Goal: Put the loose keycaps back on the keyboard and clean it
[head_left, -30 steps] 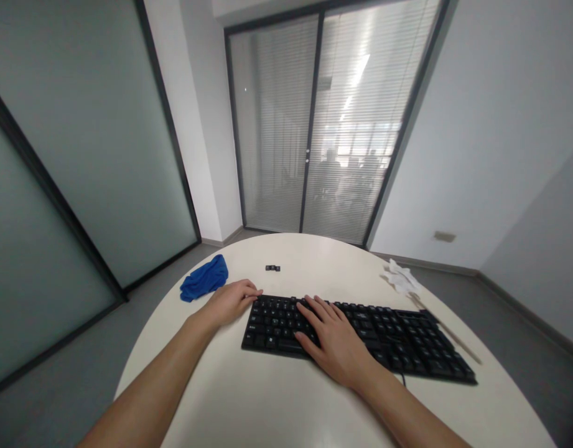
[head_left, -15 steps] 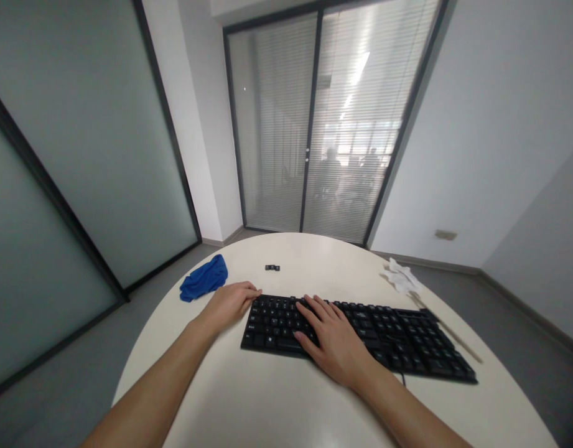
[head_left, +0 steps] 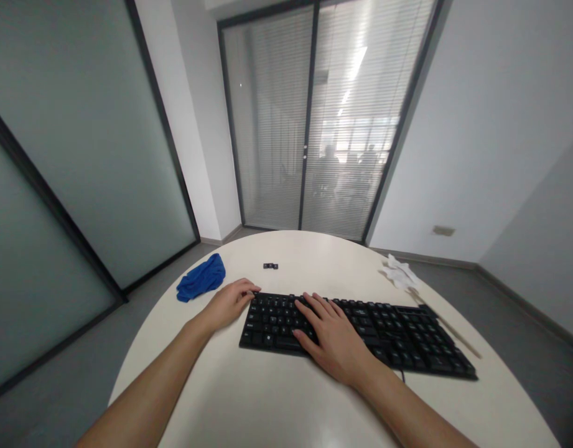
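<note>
One black keyboard (head_left: pixel 356 330) on the round table (head_left: pixel 277 404), long axis along the near edge; two loose keycaps (head_left: pixel 270 266), possibly more, toward the far edge. Right hand (head_left: pixel 335 336) flat on the keys, fingers spread. Left hand (head_left: pixel 228 303) loosely curled at the keyboard's left end, fingertips touching it; one blue cloth (head_left: pixel 200 278) by the left edge.

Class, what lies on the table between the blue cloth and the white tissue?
In the head view, two small black keycaps lie between the blue cloth and the white tissue; otherwise bare table.
</note>
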Demonstrator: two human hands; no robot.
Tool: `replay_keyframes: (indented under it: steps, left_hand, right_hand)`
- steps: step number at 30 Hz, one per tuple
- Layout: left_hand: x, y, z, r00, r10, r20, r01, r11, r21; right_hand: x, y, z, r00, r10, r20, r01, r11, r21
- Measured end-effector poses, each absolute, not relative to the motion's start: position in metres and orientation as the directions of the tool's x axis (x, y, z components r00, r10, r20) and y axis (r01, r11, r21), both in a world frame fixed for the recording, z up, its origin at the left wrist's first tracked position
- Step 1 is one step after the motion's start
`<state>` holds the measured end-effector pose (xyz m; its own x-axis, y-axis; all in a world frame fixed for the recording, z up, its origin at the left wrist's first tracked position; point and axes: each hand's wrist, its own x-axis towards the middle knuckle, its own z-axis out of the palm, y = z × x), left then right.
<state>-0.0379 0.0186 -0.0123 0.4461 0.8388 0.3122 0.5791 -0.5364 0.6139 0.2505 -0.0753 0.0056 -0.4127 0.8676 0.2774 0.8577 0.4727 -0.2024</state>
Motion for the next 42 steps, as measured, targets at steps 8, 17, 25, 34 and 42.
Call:
replay_keyframes:
  steps: [8,17,25,34,42]
  left_hand:
    - [-0.034,0.02,-0.013,0.309,0.925,0.221,0.525,-0.359,0.772]
    - [-0.038,0.021,-0.014,0.322,0.928,0.185,0.523,-0.337,0.783]
    - [-0.038,0.022,-0.016,0.325,0.932,0.163,0.512,-0.318,0.798]
    - [-0.034,0.02,-0.017,0.341,0.899,0.274,0.554,-0.428,0.714]
    - [-0.035,0.01,0.0,0.426,0.851,0.307,0.705,-0.525,0.477]
  right_hand:
    - [0.252,-0.073,-0.001,-0.414,0.856,0.311,0.849,0.486,-0.207]
    - [0.252,-0.074,0.0,-0.407,0.865,0.293,0.861,0.471,-0.192]
    - [0.252,-0.073,-0.001,-0.408,0.859,0.31,0.856,0.477,-0.196]
    - [0.25,-0.075,0.003,-0.416,0.866,0.276,0.863,0.472,-0.181]
    - [0.251,-0.075,0.003,-0.411,0.869,0.275,0.866,0.467,-0.18]
